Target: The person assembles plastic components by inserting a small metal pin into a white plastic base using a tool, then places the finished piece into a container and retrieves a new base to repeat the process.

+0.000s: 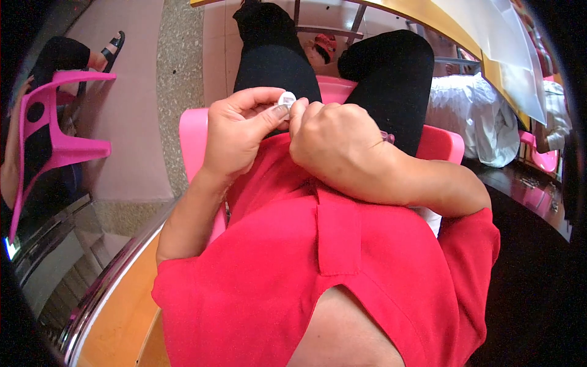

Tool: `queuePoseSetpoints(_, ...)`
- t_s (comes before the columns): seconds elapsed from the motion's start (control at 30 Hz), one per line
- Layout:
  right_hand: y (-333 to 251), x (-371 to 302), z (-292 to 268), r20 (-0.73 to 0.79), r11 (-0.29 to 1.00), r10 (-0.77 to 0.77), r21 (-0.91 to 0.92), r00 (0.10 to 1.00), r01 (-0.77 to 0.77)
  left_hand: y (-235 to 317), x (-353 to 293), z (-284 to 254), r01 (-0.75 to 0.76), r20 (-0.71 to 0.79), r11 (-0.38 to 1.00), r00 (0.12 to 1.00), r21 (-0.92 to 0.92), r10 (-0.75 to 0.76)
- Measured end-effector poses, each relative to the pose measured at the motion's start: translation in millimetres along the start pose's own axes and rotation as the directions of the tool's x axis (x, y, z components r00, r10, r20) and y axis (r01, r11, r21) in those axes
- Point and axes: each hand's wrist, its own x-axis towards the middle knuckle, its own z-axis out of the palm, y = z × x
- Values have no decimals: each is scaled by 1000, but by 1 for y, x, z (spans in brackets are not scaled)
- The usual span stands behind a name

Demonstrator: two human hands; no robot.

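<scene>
Over my lap, my left hand (238,128) pinches a small white round piece (286,99) between thumb and forefinger. The piece looks like a little disc or cap; its exact kind is too small to tell. My right hand (345,140) is closed beside it, with its fingertips meeting the left thumb at the lower edge of the piece. The curled right fingers hide whatever they grip.
I sit on a pink plastic chair (449,144). A wooden table (437,21) runs across the upper right, above white cloth (471,113). Another person sits on a pink chair (55,128) at left. Behind my left elbow is a wooden surface (122,312).
</scene>
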Motion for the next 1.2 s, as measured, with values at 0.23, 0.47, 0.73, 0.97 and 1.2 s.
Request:
queuePoseSetpoints(0.23,19,-13,0,57,913,209,346,976,-215,5,0,-17,-4,93,985,995,-170,20)
queuePoseSetpoints(0.47,17,-14,4,-72,907,208,387,975,-165,7,-1,-16,-28,92,986,995,-162,43)
queuePoseSetpoints(0.73,17,-10,8,-132,907,186,403,974,-119,9,-2,-9,-60,19,997,998,-58,61)
queuePoseSetpoints(0.97,16,-13,8,-32,880,204,444,978,-169,8,-3,-4,-42,-8,996,999,-78,41)
queuePoseSetpoints(1.2,38,-15,14,-131,861,197,496,972,-108,16,14,5,1,-9,993,1000,-120,-2)
